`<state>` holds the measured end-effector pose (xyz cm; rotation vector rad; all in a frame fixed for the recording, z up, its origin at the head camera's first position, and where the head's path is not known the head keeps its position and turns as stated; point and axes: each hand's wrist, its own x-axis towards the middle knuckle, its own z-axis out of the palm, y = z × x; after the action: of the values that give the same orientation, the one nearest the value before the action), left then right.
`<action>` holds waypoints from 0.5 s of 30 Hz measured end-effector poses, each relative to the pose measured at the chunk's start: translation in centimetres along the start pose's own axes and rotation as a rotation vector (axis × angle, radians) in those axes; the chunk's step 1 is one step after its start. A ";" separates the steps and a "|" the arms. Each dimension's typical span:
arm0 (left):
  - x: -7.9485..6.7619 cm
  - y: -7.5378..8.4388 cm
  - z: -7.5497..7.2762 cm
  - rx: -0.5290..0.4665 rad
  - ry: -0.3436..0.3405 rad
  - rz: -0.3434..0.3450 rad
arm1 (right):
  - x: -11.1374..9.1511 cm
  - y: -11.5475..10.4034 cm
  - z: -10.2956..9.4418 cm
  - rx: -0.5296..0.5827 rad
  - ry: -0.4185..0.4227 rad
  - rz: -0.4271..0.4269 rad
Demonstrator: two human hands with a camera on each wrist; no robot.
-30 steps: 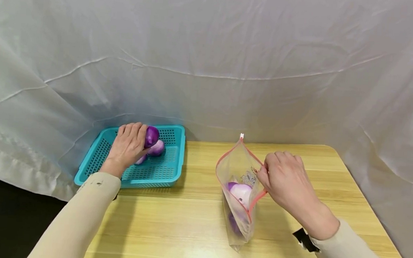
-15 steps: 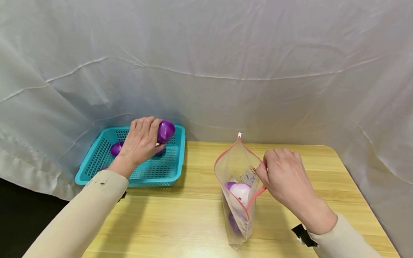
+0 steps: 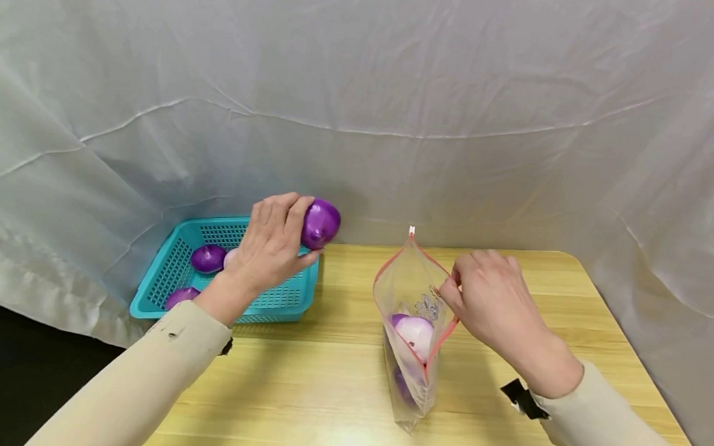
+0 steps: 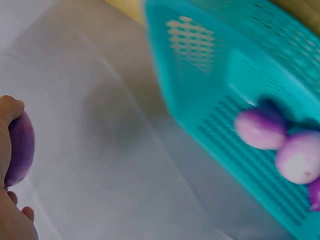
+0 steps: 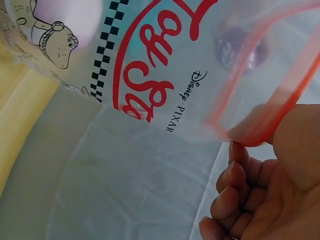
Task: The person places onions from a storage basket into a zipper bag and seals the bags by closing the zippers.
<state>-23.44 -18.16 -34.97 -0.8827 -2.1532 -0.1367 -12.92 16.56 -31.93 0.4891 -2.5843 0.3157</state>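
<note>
purple onion (image 3: 322,225), glossy and rounded, is held in the left hand (image 3: 274,244), back of the hand up, near the far right corner of a perforated teal basket (image 3: 287,300); the right hand (image 3: 495,296), forearm angled inward, pinches a gaping translucent bag (image 3: 404,275) by its red edge (image 3: 446,333), smooth onions (image 3: 414,333) inside

In the head view, the left hand (image 3: 272,242) partly hides the held onion (image 3: 323,225) and the basket (image 3: 281,297), the cloudy bag (image 3: 402,280) blurs the lower onion (image 3: 404,387), and the bench (image 3: 316,391) runs off the bottom edge, while the left wrist view crops that hand and the basket.
</note>
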 end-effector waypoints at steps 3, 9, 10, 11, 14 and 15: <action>1.1 1.7 -1.1 -0.043 0.011 0.035 | 0.3 -0.3 -0.2 0.007 -0.029 0.026; 3.4 5.2 -3.0 -0.121 -0.005 0.084 | 0.7 -0.9 -0.4 0.024 -0.079 0.065; 3.7 5.7 -3.2 -0.130 -0.014 0.087 | 0.8 -0.9 -0.4 0.025 -0.082 0.067; 4.1 6.2 -3.4 -0.136 -0.026 0.089 | 0.8 -0.9 -0.4 0.027 -0.085 0.070; 5.0 7.6 -3.9 -0.152 -0.074 0.085 | 0.9 -0.9 -0.4 0.032 -0.092 0.076; 5.2 8.0 -4.0 -0.155 -0.090 0.084 | 0.9 -0.9 -0.4 0.032 -0.093 0.076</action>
<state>-18.17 -10.71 -30.00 -1.0849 -2.2074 -0.2274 -13.14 15.57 -31.05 0.4272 -2.6968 0.3687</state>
